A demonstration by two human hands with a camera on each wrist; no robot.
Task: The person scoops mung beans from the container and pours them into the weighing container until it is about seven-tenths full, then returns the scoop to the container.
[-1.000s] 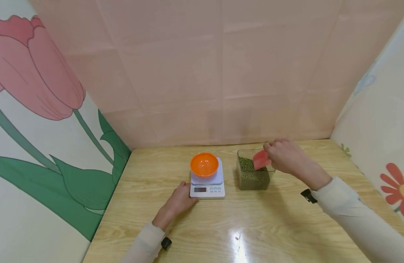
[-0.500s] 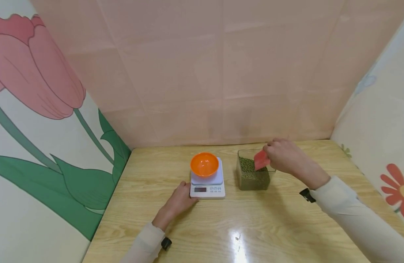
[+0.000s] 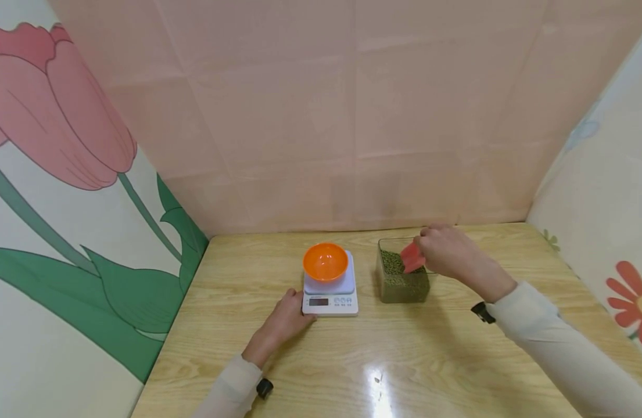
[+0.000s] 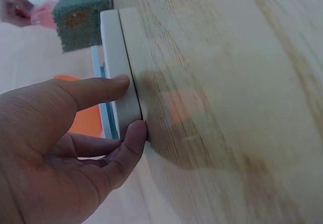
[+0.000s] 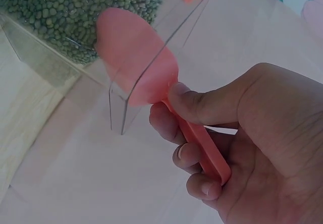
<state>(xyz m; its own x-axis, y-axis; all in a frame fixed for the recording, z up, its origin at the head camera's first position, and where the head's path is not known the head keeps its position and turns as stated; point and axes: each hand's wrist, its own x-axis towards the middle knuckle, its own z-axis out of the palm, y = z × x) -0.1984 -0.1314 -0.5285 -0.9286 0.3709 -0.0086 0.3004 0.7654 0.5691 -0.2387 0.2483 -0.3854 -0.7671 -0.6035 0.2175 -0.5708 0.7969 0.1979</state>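
My right hand (image 3: 444,251) grips the handle of a pink scoop (image 5: 139,52), fingers wrapped round it. The scoop's blade reaches over the rim into a clear box (image 3: 404,295) of green mung beans (image 5: 60,7), its tip at the beans. My left hand (image 3: 287,315) holds the front left corner of a white kitchen scale (image 3: 329,303), thumb on the front edge and fingers at the side. In the left wrist view the thumb and a fingertip press on the scale's edge (image 4: 123,72). An orange bowl (image 3: 325,262) sits on the scale's platform, with no beans showing inside.
The wooden table (image 3: 237,267) ends at a pink-covered back wall (image 3: 279,145). Panels painted with a tulip (image 3: 64,110) and a red flower (image 3: 634,302) flank it. The bean box stands a little right of the scale.
My right hand and the scoop have shifted slightly left and down over the bean box, with the blade tilting a little. The left hand, scale and bowl stay put.
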